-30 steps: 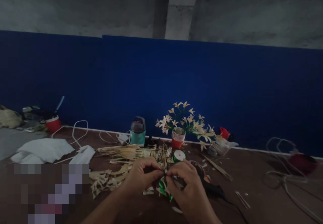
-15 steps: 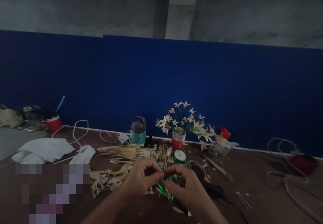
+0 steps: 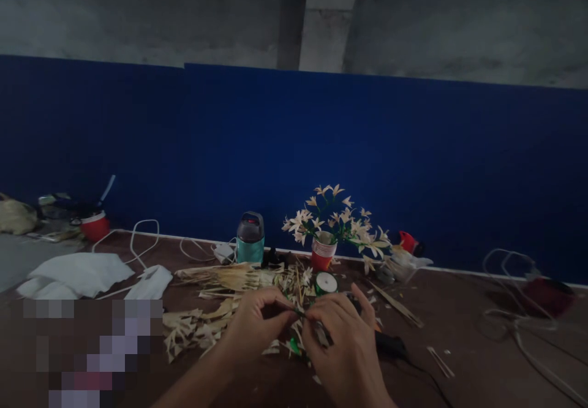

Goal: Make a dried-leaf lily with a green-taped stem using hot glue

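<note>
My left hand (image 3: 252, 325) and my right hand (image 3: 342, 340) meet low in the middle, both pinched on a thin stem wrapped in green tape (image 3: 309, 322). Their fingertips nearly touch. A bit of shiny green tape (image 3: 294, 348) shows under the hands. Just beyond my fingers lies a roll of green tape (image 3: 326, 283). Pale dried leaf strips (image 3: 220, 298) are scattered under and left of my left hand.
A red paper cup (image 3: 323, 253) holds pale handmade flowers (image 3: 337, 218) at the back. A teal bottle (image 3: 250, 238) stands left of it. A black glue gun (image 3: 388, 345) lies by my right hand. White cloths (image 3: 82, 271) and cables (image 3: 519, 328) lie on the brown table.
My right hand has turned over the stem, fingers rolling forward, and now covers more of the green tape. My left hand has kept its pinch in the same place.
</note>
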### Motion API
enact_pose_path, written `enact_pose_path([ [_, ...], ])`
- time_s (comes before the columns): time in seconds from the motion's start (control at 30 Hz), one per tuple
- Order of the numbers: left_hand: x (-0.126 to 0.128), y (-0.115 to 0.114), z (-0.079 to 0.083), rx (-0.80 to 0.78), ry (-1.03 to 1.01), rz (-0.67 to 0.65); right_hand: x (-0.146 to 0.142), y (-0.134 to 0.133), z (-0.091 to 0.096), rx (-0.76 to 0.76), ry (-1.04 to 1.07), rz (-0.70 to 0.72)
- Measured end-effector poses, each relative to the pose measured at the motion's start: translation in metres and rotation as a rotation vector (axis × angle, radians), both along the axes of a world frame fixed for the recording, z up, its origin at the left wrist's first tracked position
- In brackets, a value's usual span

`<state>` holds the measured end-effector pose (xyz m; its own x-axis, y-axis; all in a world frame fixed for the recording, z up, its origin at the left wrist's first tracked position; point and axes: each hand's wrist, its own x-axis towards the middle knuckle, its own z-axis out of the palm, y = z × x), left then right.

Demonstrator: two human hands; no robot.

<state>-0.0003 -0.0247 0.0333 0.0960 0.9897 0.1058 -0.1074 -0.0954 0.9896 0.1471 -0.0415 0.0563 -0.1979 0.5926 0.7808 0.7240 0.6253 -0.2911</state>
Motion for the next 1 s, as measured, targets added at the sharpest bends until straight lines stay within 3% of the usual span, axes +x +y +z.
enact_pose_path([
  [0.1,0.000,0.002,-0.005,-0.001,-0.035,-0.016,0.001,0.001,-0.002,-0.006,0.040,0.021],
  [0.17,-0.002,0.003,-0.008,0.033,-0.035,-0.019,0.003,0.002,-0.003,-0.111,0.080,0.064],
  [0.23,-0.005,0.004,-0.007,0.105,0.000,-0.044,0.004,0.004,-0.004,-0.353,0.174,0.119],
  [0.3,-0.009,0.003,-0.004,0.170,0.047,-0.108,0.006,0.007,-0.004,-0.711,0.346,0.217],
  [0.37,-0.011,0.000,0.002,0.194,0.071,-0.178,0.008,0.009,-0.004,-1.079,0.560,0.381],
  [0.43,-0.013,-0.004,0.007,0.203,0.082,-0.216,0.009,0.011,-0.004,-1.354,0.743,0.544],
  [0.5,-0.014,-0.007,0.012,0.246,0.125,-0.210,0.009,0.013,-0.004,-1.518,0.848,0.634],
  [0.57,-0.014,-0.008,0.013,0.285,0.197,-0.171,0.008,0.014,-0.005,-1.558,0.856,0.638],
  [0.63,-0.014,-0.007,0.013,0.254,0.244,-0.133,0.007,0.013,-0.007,-1.429,0.728,0.564],
  [0.67,-0.013,-0.006,0.011,0.206,0.242,-0.126,0.007,0.013,-0.007,-1.293,0.622,0.492],
  [0.8,-0.008,-0.002,0.003,-0.010,0.169,-0.131,0.004,0.005,-0.007,-0.586,0.191,0.168],
  [0.87,-0.005,0.000,-0.001,-0.046,0.137,-0.109,0.003,0.001,-0.005,-0.315,0.068,0.072],
  [1.0,-0.003,0.002,-0.003,-0.061,0.098,-0.082,0.000,-0.002,0.000,-0.045,-0.044,0.027],
])
